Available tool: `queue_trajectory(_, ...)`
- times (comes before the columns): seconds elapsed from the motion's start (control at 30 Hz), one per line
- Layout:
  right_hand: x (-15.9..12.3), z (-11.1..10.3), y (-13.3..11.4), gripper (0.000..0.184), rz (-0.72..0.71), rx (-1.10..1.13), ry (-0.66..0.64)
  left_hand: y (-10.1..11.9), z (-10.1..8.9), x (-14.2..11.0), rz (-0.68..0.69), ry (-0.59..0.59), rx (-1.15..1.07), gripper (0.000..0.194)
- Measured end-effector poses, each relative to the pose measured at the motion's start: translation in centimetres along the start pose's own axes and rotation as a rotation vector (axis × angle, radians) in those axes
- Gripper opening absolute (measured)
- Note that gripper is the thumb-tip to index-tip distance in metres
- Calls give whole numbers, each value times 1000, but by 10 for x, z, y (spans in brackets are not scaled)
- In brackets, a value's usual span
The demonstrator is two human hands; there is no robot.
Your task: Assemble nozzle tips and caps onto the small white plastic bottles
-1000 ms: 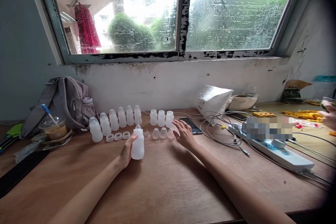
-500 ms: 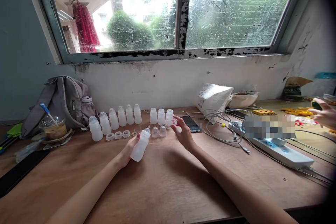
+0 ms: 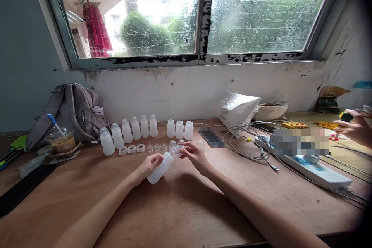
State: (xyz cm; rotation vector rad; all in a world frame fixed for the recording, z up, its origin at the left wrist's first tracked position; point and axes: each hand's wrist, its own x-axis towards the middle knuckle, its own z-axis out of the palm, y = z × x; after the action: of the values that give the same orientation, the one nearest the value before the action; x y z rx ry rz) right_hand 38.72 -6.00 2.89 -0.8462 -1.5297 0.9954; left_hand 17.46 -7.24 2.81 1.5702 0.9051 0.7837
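My left hand (image 3: 149, 166) is wrapped round a frosted baby bottle (image 3: 159, 171), which leans to the right over the table. A clear bottle cap (image 3: 176, 150) is pinched in my right hand (image 3: 195, 157) and sits over the bottle's top end, hiding the nipple. Clear caps (image 3: 200, 145) stand on the table behind that hand, partly covered by it. To the left lie white collar rings (image 3: 131, 149) and several clear nipples (image 3: 157, 146) in a row. Capped bottles (image 3: 127, 131) line up behind them, and three open bottles (image 3: 179, 130) stand further right.
A phone (image 3: 212, 138), tangled cables (image 3: 247, 143) and a power strip (image 3: 316, 172) lie to the right. On the left are a backpack (image 3: 68, 112), an iced drink cup (image 3: 61, 139) and a black device (image 3: 26, 190). Another person's hand (image 3: 356, 126) shows at the right edge.
My right hand has picked up a clear cap and brought it left onto the bottle's top. My left hand has tilted the bottle to the right. The other person's hand has moved further into view.
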Motion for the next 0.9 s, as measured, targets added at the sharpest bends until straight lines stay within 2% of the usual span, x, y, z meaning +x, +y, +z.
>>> queue_trajectory(0.33,-3,4,1,34,-48,-18,-60,1,0,1,26,-31,18,59)
queue_trajectory(0.57,-5,6,-1,33,-65,-67,-75,1,3,2,67,-36,39,52)
queue_trajectory(0.9,-8,7,-2,32,-98,-116,-136,-1,7,3,86,29,-4,48)
